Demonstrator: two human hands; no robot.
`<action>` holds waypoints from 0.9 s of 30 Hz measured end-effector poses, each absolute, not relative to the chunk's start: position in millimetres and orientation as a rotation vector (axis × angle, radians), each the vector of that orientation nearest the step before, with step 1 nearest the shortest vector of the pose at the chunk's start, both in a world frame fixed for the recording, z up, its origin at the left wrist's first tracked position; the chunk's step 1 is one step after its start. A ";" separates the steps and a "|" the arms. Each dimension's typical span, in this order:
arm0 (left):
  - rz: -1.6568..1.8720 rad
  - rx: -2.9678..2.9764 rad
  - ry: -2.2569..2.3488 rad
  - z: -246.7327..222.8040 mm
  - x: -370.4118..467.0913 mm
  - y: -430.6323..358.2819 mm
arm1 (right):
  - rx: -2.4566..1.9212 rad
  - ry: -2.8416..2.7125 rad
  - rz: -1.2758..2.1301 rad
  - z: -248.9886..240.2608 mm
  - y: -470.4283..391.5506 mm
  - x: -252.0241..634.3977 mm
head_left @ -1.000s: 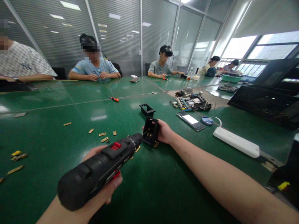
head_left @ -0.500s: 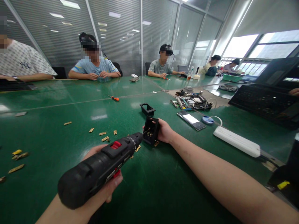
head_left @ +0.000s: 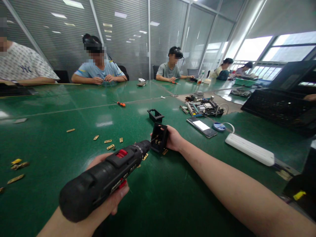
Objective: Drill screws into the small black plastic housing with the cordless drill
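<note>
My left hand (head_left: 116, 197) is wrapped round the grip of a black power drill (head_left: 103, 179) with red switches. The drill points right, and its thin bit reaches into the open side of a black plastic box (head_left: 159, 138). Small brass parts show inside this box. My right hand (head_left: 174, 140) grips the box from its right side. Behind it lies a black plastic frame (head_left: 155, 115). Brass plates lie on the green table, one (head_left: 145, 157) beside the drill's front end and several others (head_left: 108, 141) further left.
An orange screwdriver (head_left: 120, 104) lies ahead. To the right are a circuit board (head_left: 203, 107), a phone (head_left: 202, 127), a blue round object (head_left: 219, 127), a white power strip (head_left: 250, 149) and a large black case (head_left: 276, 112). Several people sit across the table (head_left: 61, 98).
The drill's rear end has shifted very slightly to the left. Both hands keep their hold, and the box has hardly moved.
</note>
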State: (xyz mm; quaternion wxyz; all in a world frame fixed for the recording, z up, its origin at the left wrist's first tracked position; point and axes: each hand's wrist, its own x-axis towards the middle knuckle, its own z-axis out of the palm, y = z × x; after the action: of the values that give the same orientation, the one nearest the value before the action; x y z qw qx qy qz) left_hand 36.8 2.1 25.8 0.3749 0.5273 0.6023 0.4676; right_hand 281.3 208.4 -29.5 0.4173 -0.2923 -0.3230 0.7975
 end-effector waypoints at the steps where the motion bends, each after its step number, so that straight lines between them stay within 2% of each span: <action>1: 1.199 1.346 1.536 25.2 36.8 2.1 | -0.745 -0.805 2.002 -29.9 208.7 281.2; 27: 1.189 1.392 1.525 22.3 33.4 1.6 | -0.740 -0.789 1.995 -25.1 205.1 280.3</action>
State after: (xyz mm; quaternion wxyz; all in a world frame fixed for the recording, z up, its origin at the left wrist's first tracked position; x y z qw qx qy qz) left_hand 33.4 1.6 22.3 0.3705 0.5426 0.5945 0.4637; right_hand 280.3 205.1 -25.1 0.4226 -0.2956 -0.3150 0.7968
